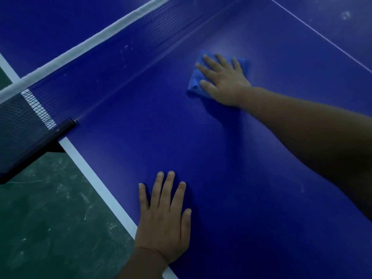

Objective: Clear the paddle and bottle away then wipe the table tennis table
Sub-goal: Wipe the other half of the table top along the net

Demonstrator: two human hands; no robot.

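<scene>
no readable text, labels or signs

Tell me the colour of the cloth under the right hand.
Blue, a lighter blue than the table; the cloth shows best in the head view.

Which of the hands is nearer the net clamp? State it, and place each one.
Left. The left hand lies flat by the table's white edge line, below and right of the net clamp. The right hand presses the blue cloth farther across the table.
</scene>
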